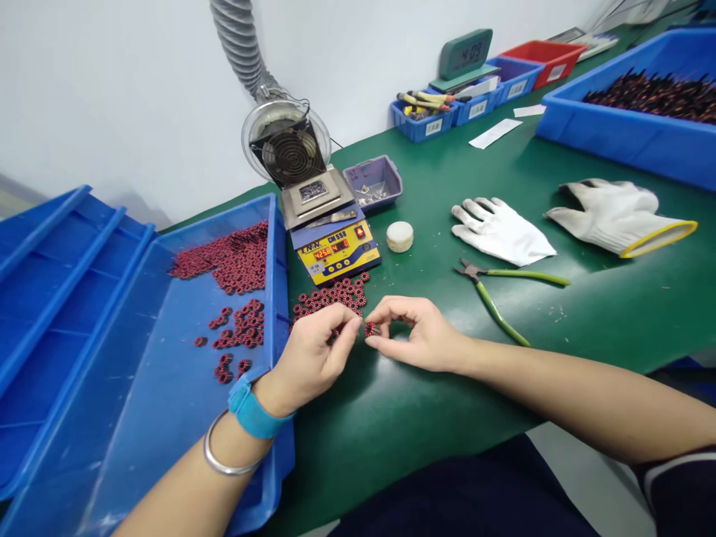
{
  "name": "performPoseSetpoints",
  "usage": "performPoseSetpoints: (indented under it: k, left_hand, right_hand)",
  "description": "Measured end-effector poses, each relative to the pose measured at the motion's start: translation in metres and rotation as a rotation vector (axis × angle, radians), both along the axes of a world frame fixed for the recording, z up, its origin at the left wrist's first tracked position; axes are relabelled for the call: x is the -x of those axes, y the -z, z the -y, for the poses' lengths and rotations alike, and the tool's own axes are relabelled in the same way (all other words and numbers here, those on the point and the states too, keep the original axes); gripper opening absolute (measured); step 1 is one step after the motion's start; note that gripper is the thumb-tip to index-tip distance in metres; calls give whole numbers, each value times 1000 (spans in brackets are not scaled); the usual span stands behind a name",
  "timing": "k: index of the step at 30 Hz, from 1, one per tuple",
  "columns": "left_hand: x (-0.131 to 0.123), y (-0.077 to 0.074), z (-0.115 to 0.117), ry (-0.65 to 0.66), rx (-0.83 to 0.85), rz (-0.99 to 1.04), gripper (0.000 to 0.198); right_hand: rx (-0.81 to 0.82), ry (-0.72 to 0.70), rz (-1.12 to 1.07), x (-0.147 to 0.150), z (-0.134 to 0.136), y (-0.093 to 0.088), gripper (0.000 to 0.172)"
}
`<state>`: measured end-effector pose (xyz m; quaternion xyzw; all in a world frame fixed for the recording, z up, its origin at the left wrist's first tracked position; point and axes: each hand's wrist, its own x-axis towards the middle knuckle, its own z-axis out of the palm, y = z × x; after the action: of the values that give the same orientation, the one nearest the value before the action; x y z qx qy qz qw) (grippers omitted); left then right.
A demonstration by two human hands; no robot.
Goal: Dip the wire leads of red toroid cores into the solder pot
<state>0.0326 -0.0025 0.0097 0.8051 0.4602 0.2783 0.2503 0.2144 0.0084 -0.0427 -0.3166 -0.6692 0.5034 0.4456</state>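
Observation:
Over the table, my right hand (419, 333) pinches a small red-and-black wound coil ring (370, 330) between thumb and fingers. Close beside it on the left, my left hand (313, 350) has its thumb and index finger pressed together; whatever they hold is too small to make out. A pile of similar coil rings (335, 293) lies on the green table just beyond my fingers. Behind that pile stands a solder pot (338, 250) with a lit display. More rings (246, 324) lie in groups inside the blue bin (168, 358) at left, beneath and beside my left forearm.
An exhaust hose (238, 33) hangs above the pot. To the right are a round white container (400, 236), green-handled cutters (492, 294) and white gloves (503, 231). A purple tray (374, 183), small tool bins (428, 128) and a large blue bin (626, 138) stand farther back.

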Motion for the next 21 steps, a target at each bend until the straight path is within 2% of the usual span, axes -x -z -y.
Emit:
performPoseSetpoints:
  k: [3,6,8,10,12,15,21]
  left_hand:
    - [4,-3,-2,-203,201,281,23]
    - [10,-4,-5,-336,240,489,26]
    - [11,-3,-6,-290,252,467,28]
    - [8,-2,-5,-180,293,340,30]
    - [2,-1,-3,-93,324,189,35]
    - [-6,0,-1,-44,337,54,41]
    - [-11,-4,0,22,327,75,43]
  right_hand:
    - [52,-12,-8,0,0,-1,18]
    - [191,-54,-61,0,-1,-2,23]
    - [292,-85,-106,0,-1,-3,29]
    - [370,-102,-139,1,-1,-4,33]
    - [418,-122,-163,3,0,-5,35]
    - [456,-162,-206,6,2,-6,33]
    - [548,-245,-270,8,4,-11,31]
